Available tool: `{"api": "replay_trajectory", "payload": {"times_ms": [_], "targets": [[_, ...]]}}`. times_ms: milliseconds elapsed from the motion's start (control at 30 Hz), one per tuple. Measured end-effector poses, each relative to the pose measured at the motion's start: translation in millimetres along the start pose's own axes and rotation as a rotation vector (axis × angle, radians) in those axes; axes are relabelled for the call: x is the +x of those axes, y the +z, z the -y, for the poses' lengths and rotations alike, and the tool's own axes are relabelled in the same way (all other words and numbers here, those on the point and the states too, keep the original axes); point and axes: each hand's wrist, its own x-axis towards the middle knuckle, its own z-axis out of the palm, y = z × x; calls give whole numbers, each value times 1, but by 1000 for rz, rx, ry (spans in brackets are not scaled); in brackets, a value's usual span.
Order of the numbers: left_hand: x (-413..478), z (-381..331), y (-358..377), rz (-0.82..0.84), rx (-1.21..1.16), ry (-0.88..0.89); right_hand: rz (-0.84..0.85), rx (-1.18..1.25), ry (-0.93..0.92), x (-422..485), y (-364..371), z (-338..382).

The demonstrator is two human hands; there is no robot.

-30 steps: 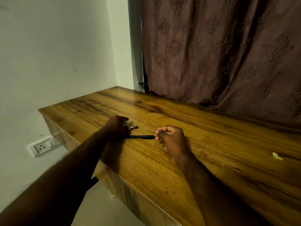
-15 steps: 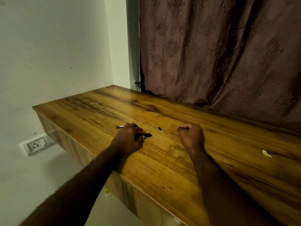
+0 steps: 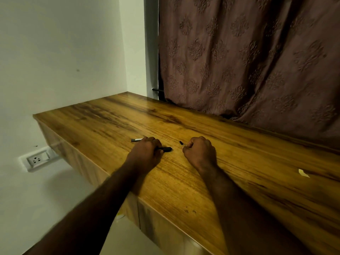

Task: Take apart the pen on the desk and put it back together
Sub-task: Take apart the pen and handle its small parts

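The pen lies in pieces on the wooden desk [image 3: 239,162]. My left hand [image 3: 146,153] presses down over the black pen barrel [image 3: 166,149], and only the barrel's right end sticks out from under the fingers. A short grey-and-black pen part [image 3: 136,140] lies just behind that hand's knuckles. My right hand [image 3: 201,153] is curled into a fist on the desk. A small black pen piece [image 3: 181,143] lies right at its fingertips; it seems to rest on the wood rather than in the fingers.
A patterned brown curtain [image 3: 248,61] hangs behind the desk. A scrap of pale paper [image 3: 303,173] lies on the desk at the right. The desk's left end meets a white wall with a socket [image 3: 37,160] below the top. The front edge is under my forearms.
A second ago both hands held the barrel between them. My right hand came off it, and the small black piece now lies on the desk. My left hand slid right over the barrel.
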Motion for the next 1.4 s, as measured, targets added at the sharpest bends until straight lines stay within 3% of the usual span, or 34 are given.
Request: {"api": "replay_trajectory", "payload": {"times_ms": [333, 400, 633, 733, 867, 1067, 1300, 1400], "targets": [[-3, -4, -3, -39, -3, 10, -43, -44, 67, 0, -1, 1], [-5, -9, -3, -86, 18, 17, -60, 100, 137, 1, -3, -3], [-13, -36, -8, -138, -36, -43, -97, 978, 304, -4, -16, -8], [-16, -45, -6, -140, 10, 16, -38, 1158, 342, -9, -17, 1], [-17, -44, -7, -187, 25, -47, 82, 1356, 351, -22, -14, 19], [-17, -40, -2, -216, 92, -32, 149, 1385, 388, -32, -15, 21], [-16, -37, 1, -293, 84, 9, 26, 1270, 259, -36, -19, 24], [-16, -38, 1, -279, 83, 4, 77, 1287, 238, -37, -21, 25]]}}
